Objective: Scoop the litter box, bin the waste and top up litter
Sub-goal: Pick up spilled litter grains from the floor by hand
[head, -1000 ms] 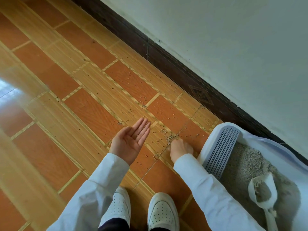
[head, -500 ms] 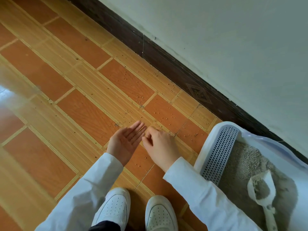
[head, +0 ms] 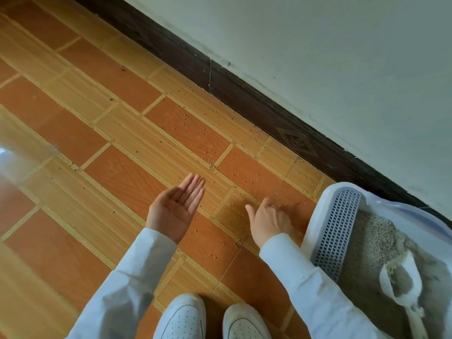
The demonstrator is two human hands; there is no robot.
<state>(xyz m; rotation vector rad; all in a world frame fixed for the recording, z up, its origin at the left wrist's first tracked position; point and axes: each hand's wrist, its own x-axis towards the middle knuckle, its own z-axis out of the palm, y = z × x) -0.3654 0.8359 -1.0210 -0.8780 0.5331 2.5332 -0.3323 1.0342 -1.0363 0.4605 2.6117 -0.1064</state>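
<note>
My left hand (head: 176,211) hovers palm up above the tiled floor, fingers straight and together; I cannot make out what lies in the palm. My right hand (head: 269,218) is down on the floor just left of the litter box (head: 403,206), thumb stretched out and fingertips touching the tile among scattered litter granules (head: 254,177). The pale box has a perforated step (head: 337,228) at its near end and holds grey litter (head: 381,236). A white scoop (head: 401,282) lies in the litter, its bowl part filled.
More granules are strewn across the orange tiles toward the dark skirting board (head: 244,99) under the white wall. My two white shoes (head: 183,319) stand at the bottom of the view, close behind both hands.
My right hand had come over to the left palm and has now gone back right, down to the floor beside the box. The left hand stays palm up.
</note>
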